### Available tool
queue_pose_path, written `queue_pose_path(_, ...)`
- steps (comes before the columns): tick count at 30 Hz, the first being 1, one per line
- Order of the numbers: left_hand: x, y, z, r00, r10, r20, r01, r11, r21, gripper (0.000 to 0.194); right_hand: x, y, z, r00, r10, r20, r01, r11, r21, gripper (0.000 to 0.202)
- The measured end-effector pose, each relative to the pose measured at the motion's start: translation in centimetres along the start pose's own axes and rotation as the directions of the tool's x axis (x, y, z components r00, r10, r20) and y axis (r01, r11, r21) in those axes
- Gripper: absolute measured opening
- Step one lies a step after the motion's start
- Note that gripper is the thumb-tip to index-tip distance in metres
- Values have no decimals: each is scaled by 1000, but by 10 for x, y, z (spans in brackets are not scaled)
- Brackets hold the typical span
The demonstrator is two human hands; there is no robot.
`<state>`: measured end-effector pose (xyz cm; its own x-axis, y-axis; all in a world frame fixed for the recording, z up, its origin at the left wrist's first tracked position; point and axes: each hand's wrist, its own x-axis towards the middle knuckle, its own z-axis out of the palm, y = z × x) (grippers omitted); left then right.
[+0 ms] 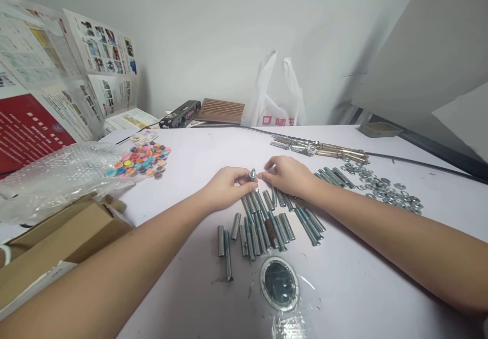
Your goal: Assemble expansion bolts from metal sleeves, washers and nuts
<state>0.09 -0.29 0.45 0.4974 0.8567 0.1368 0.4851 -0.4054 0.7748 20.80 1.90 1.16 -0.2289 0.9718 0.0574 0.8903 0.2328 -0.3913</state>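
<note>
My left hand (227, 186) pinches an expansion bolt (252, 175) between thumb and fingers, its threaded tip pointing up with a washer or nut around it. Just to the right, my right hand (287, 175) has its thumb tip close to the bolt. A gap shows between that thumb and the index finger, and nothing is visible in it. Below both hands lie several metal sleeves (236, 226) and cone-ended bolts (228, 257) in loose rows, one sleeve (271, 233) rusty brown. More bolts and sleeves (331, 176) lie beyond my right wrist.
Loose washers and nuts (396, 192) are scattered at right. Assembled bolts (320, 149) lie behind my right hand. Colourful discs (147, 160), bubble wrap (64, 171) and a cardboard box (72, 232) occupy the left. A round dark disc (279, 283) lies in front, a plastic bag (276, 95) at the back.
</note>
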Motion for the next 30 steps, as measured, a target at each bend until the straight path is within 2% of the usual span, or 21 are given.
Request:
queue_pose_path(5, 0, 0, 0, 1000, -3, -7, 3, 1000, 12, 21, 0, -2, -2, 998, 14, 69, -17, 999, 47, 31)
queue_pose_path(8, 0, 0, 1, 1000, -2, -8, 2, 1000, -5, 21, 0, -3, -2, 999, -4, 36, 0, 994, 105, 28)
queue_pose_path(10, 0, 0, 0, 1000, 1, -4, -1, 1000, -17, 19, -1, -6, -5, 1000, -9, 12, 6, 979, 204, 31)
queue_pose_path(12, 0, 0, 0, 1000, 4, 4, -4, 1000, -22, 18, -5, -12, -9, 1000, -15, 9, 11, 921, 388, 38)
queue_pose_path(15, 0, 0, -1, 1000, 9, 7, -9, 1000, -12, 18, -13, -23, -15, 998, -51, 30, 18, 742, 671, 45)
queue_pose_path(17, 1, 0, 0, 1000, 16, 5, -16, 1000, -1, 21, -16, -28, -15, 996, -78, 52, 11, 643, 766, 47)
queue_pose_path(20, 1, 0, 0, 1000, 20, -1, -20, 1000, 20, 26, -18, -29, -10, 992, -90, 89, -19, 592, 806, 44)
queue_pose_path(25, 2, -2, 2, 1000, 19, 5, -19, 1000, 21, 26, -16, -27, -3, 990, -48, 136, -82, 588, 805, 42)
queue_pose_path(30, 1, -4, 2, 1000, 32, -1, -32, 999, 25, 26, -15, -27, -2, 990, -62, 126, -63, 604, 794, 43)
